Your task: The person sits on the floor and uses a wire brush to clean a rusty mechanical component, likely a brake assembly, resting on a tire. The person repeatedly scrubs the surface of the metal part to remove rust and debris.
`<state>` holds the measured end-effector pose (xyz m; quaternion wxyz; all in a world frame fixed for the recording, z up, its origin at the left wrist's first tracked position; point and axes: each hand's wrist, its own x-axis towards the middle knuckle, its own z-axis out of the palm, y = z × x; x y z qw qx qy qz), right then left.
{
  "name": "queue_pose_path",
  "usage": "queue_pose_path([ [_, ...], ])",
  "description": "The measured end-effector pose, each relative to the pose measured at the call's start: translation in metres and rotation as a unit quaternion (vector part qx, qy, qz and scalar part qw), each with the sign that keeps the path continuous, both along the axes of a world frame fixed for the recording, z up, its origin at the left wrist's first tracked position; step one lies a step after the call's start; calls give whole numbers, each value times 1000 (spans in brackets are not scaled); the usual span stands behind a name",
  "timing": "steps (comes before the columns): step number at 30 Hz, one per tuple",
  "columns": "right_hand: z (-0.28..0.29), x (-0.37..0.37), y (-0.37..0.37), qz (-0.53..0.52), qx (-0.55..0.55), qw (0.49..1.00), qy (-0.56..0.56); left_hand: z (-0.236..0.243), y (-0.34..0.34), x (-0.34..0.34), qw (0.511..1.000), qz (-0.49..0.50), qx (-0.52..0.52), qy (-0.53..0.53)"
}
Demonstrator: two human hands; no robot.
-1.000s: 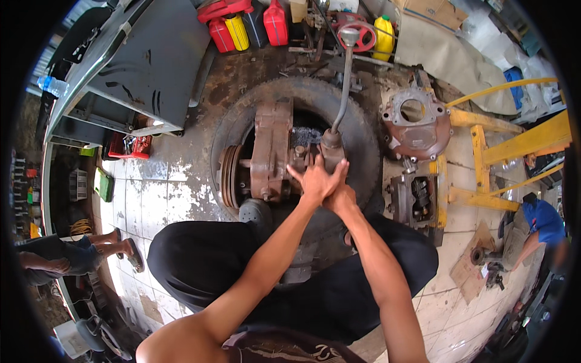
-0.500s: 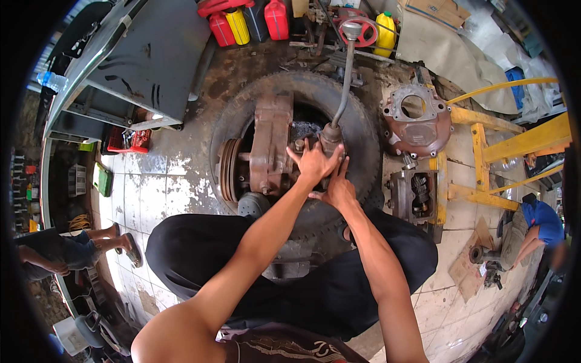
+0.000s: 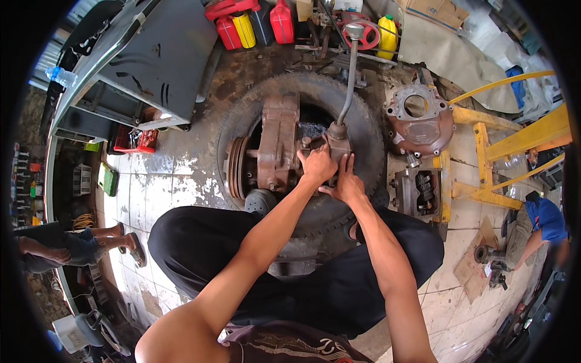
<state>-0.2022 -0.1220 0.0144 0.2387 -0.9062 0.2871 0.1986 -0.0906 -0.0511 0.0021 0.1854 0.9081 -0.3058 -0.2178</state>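
A rusty brown gearbox (image 3: 278,142) lies across a large tyre (image 3: 235,115) on the floor between my knees. On its right side stands the gear lever housing (image 3: 340,143), from which a long gear lever (image 3: 351,78) rises to a grey knob. My left hand (image 3: 318,166) is at the left side of this housing, its fingers bent and drawn together; what they grip is hidden under the hand. Against the housing's near side lies my right hand (image 3: 347,185), fingers stretched upward and thumb apart. A grooved pulley (image 3: 235,168) sits at the gearbox's left end.
Right of the tyre lie a bell housing (image 3: 422,128) and an open gear case (image 3: 419,192), beside a yellow metal frame (image 3: 481,157). A grey metal cabinet (image 3: 154,60) stands at left. Jerrycans (image 3: 282,23) line the back. One person (image 3: 544,221) bends at far right; another's legs (image 3: 103,239) show at left.
My left hand's spread fingers have drawn in and bent at the housing. My right hand stays against the housing with its fingers stretched. The whole view has shifted slightly.
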Motion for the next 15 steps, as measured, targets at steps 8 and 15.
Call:
queue_pose_path([
  [8, -6, -9, -7, 3, 4, 999, -49, -7, 15, 16, 983, -123, 6, -135],
  [15, 0, -7, -2, -33, -55, 996, -68, 13, 20, 32, 991, -42, -85, -95],
])
